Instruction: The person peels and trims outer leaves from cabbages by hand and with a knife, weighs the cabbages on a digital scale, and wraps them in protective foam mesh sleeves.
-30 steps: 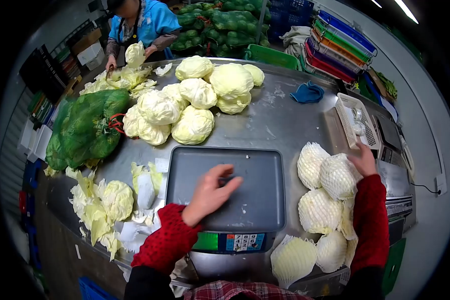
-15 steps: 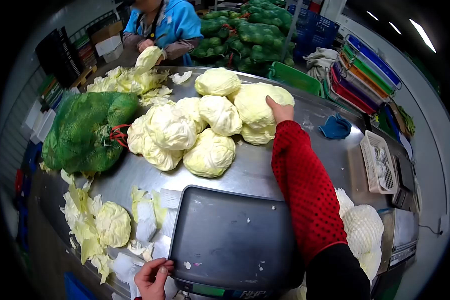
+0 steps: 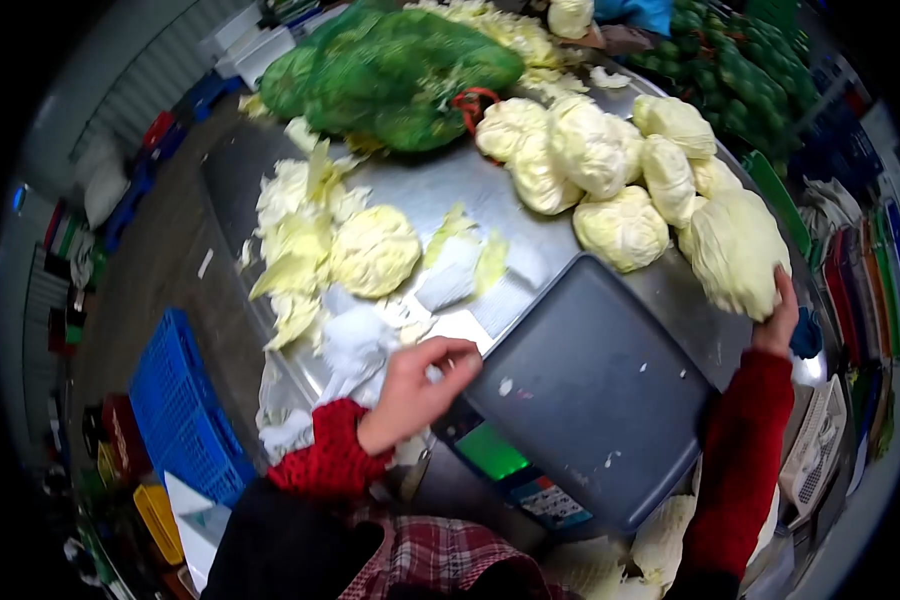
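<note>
My right hand grips the lower right side of a large pale cabbage beside the heap of cabbages. My left hand, thumb and fingers curled close together, is by the left corner of the grey scale tray; whether it pinches anything is too small to tell. Only small scraps lie on the tray. Below it shows the scale's green display. White foam nets lie left of the tray, near a trimmed cabbage and loose leaves.
A green net sack of cabbages lies at the table's far side. Blue crates stand on the floor at left. Net-wrapped cabbages are at the near right, a white basket beyond. Another person's blue sleeve shows at the top.
The view has swung left. My right hand has gone from the wrapped cabbages to the heap and has taken hold of a large cabbage. My left hand stays near the tray, its fingers now curled.
</note>
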Motion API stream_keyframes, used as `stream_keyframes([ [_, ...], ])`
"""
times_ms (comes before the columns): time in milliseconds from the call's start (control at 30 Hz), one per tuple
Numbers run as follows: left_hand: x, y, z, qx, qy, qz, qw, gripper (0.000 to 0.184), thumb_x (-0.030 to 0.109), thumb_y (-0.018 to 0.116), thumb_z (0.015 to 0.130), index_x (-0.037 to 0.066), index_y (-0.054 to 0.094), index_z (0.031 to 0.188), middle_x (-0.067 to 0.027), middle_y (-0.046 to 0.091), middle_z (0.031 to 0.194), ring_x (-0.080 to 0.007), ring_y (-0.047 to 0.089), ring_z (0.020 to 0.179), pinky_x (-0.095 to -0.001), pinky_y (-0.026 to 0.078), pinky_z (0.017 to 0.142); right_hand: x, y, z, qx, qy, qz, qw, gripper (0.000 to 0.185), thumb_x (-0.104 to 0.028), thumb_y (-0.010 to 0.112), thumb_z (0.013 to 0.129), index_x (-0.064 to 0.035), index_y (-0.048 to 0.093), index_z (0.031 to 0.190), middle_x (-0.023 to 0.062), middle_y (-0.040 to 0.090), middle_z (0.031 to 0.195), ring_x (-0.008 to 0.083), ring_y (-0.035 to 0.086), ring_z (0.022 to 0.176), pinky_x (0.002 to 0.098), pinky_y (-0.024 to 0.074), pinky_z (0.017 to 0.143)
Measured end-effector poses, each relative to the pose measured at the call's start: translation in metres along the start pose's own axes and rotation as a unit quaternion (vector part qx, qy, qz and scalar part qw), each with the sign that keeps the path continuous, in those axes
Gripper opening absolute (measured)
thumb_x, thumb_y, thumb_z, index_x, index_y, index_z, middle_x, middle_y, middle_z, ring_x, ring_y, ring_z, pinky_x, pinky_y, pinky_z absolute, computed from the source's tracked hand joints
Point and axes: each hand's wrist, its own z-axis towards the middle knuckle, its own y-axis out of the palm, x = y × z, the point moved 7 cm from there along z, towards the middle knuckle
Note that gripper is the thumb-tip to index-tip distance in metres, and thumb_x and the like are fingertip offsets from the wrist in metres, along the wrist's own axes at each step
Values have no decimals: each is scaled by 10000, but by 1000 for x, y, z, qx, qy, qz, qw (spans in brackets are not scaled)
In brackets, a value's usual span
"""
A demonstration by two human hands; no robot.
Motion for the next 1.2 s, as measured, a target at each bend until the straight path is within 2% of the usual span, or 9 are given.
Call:
stream_keyframes([
  [133, -50, -43, -1, 64, -9, 131, 989, 220, 162, 700, 811, -12, 674, 944, -133, 666, 791, -234, 648, 689, -317, 506, 630, 18, 29, -135, -95, 143, 72, 982, 406, -284, 549, 928, -25, 555, 1240, 88, 620, 1193, 205, 593, 1088, 337, 454, 953],
  [267, -35, -32, 21, 136, 239, 321, 906, 313, 181, 712, 734, 16, 647, 992, -139, 660, 957, -313, 628, 825, -424, 506, 757, 48, 60, -219, -135, 101, -132, 977, 429, -256, 612, 883, 9, 561, 1216, 84, 635, 1075, 168, 607, 958, 308, 456, 900],
  [367, -87, -10, 57, 89, 279, 320, 901, 313, 189, 720, 698, 24, 655, 956, -139, 666, 941, -340, 616, 873, -449, 489, 804, 10, 78, -246, -94, -18, -361, 928, 537, -278, 709, 815, 16, 545, 1233, 127, 625, 1099, 206, 612, 941, 320, 480, 845],
  [400, -116, -5, 75, -16, 77, 270, 960, 287, 205, 724, 694, 27, 656, 909, -154, 665, 916, -350, 609, 895, -436, 487, 813, -12, 80, -256, -46, -113, -473, 873, 586, -300, 746, 787, 13, 543, 1239, 154, 626, 1118, 246, 616, 955, 337, 491, 836],
  [467, -84, -25, 74, 83, 140, 164, 973, 189, 171, 678, 770, 30, 641, 890, -156, 668, 849, -336, 633, 794, -407, 498, 727, -45, 89, -275, -34, -183, -479, 858, 564, -274, 750, 786, -16, 548, 1245, 160, 619, 1133, 266, 623, 959, 345, 496, 835],
  [567, -22, -53, 70, 69, 117, -94, 986, 140, 128, 636, 898, -2, 588, 925, -27, 626, 771, -63, 540, 687, -229, 457, 621, -67, 94, -290, -69, -172, -463, 867, 525, -248, 734, 808, -20, 550, 1243, 148, 619, 1138, 252, 623, 967, 338, 498, 831],
  [767, 142, -3, 11, -203, 187, -226, 934, 156, 51, 679, 868, 19, 596, 995, 3, 614, 898, -63, 583, 819, -200, 471, 749, -88, 178, -359, -211, -239, -314, 894, 716, -246, 736, 805, -50, 390, 1401, 159, 561, 1244, 237, 568, 1088, 352, 458, 918],
  [900, 173, 29, -18, -182, 155, -312, 919, 169, 69, 700, 847, 2, 610, 972, -5, 625, 829, -35, 566, 745, -179, 464, 636, -100, 203, -388, -240, -305, -264, 883, 475, -158, 733, 810, -3, 571, 1229, 106, 651, 1035, 172, 620, 892, 289, 498, 793],
  [1200, 76, 65, -71, -183, -147, -425, 874, 160, 49, 684, 846, -18, 661, 989, 30, 600, 796, -34, 511, 698, -171, 402, 645, -21, 127, -424, -109, -25, -147, 983, 119, -70, 673, 866, 11, 667, 954, 26, 643, 839, 67, 571, 739, 222, 483, 662],
])
